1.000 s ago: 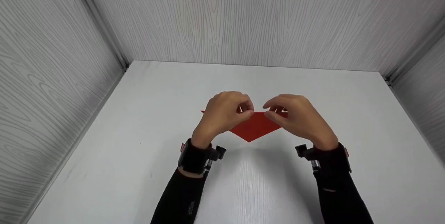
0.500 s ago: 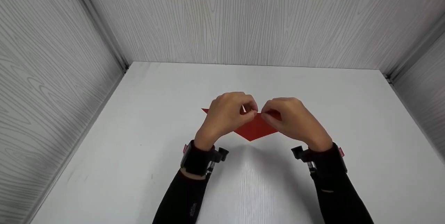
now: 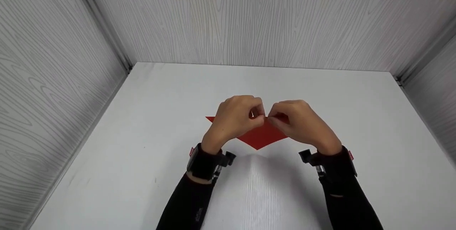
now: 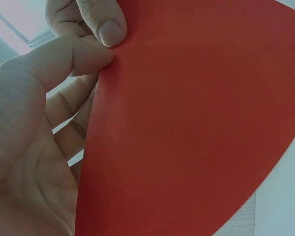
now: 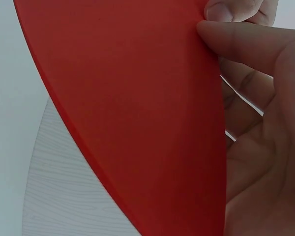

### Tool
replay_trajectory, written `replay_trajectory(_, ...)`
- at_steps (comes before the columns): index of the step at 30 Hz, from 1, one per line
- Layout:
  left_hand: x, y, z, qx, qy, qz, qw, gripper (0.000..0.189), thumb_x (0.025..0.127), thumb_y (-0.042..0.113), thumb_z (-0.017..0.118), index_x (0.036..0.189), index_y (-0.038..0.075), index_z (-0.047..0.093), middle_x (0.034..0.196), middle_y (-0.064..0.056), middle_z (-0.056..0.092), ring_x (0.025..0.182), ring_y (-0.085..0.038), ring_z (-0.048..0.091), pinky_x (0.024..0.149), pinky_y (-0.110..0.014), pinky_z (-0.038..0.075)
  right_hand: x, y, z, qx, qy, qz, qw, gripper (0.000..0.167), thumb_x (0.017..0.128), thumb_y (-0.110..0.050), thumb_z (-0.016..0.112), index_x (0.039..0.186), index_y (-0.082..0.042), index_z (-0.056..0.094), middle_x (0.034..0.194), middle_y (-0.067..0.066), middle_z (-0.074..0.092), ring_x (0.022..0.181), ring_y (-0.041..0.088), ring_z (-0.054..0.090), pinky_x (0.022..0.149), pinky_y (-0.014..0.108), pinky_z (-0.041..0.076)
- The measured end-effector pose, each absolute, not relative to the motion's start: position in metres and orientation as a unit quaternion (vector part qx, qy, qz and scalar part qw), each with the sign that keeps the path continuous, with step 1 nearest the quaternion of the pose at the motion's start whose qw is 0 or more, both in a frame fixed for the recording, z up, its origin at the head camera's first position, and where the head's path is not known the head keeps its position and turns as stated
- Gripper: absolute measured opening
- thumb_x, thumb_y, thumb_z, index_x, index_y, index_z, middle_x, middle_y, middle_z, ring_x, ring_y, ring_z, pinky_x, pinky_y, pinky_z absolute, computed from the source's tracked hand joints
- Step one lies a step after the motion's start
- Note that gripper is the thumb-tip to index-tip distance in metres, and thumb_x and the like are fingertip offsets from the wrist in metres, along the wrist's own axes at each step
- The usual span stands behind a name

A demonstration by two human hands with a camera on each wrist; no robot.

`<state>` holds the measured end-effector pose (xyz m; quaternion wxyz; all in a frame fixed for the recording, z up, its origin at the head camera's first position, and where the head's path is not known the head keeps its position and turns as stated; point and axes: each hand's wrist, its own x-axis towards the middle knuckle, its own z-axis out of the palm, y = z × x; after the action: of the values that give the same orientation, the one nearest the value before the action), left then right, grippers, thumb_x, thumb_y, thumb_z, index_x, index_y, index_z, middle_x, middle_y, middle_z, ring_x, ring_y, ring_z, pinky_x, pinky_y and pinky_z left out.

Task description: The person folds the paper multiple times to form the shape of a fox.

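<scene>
A red sheet of paper (image 3: 258, 139) shows as a triangle in the head view, one corner pointing towards me and a straight edge on top. With thumb and fingers, my left hand (image 3: 233, 119) pinches that straight edge close to its middle. Just beside it, my right hand (image 3: 302, 124) pinches the same edge; the two thumbs nearly meet. In the left wrist view the paper (image 4: 187, 118) fills most of the picture, with fingers behind its edge. The right wrist view has the paper (image 5: 132, 98) hanging from the pinch. Both hands cover parts of the sheet in the head view.
Underneath is a white tabletop (image 3: 114, 144). Pale wood-grain panels stand around it: a back panel (image 3: 245, 19), a left panel (image 3: 42, 91) and a right panel (image 3: 434, 69). Each wrist wears a black band with a small camera.
My right thumb and fingers, parted a second ago, have come together on the paper's edge, moving left. The left hand has shifted slightly right. The paper's near corner sits a little lower in view.
</scene>
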<state>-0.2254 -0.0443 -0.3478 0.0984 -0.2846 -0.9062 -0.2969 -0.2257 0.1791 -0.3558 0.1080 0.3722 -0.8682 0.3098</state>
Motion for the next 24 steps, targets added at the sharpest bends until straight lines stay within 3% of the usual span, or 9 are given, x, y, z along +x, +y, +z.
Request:
replay_trajectory(12, -0.226, -0.054, -0.347, -0.279, -0.91, -0.292, 0.094, 0.014, 0.086, 0.008, 0.068, 0.081, 0.021, 0.071, 0.076, 0.009, 0.063, 0.073, -0.007, 0.058, 0.064, -0.028, 0.049, -0.225, 0.187, -0.351, 0.366, -0.875, 0.303, 0.091, 0.017, 0.096, -0.001, 0.074, 0.084, -0.013, 0.075, 0.072, -0.011, 0.062, 0.066, 0.008, 0.056, 0.064, 0.027, 0.051)
replay_trajectory(24, -0.229, -0.067, -0.343, -0.265, -0.914, -0.3, 0.056, 0.014, 0.088, 0.009, 0.069, 0.082, 0.021, 0.072, 0.079, 0.01, 0.067, 0.078, -0.008, 0.062, 0.068, -0.031, 0.052, -0.226, 0.196, -0.35, 0.352, -0.882, 0.306, 0.072, 0.018, 0.095, -0.001, 0.076, 0.087, -0.017, 0.076, 0.077, -0.011, 0.067, 0.069, 0.008, 0.06, 0.067, 0.028, 0.053)
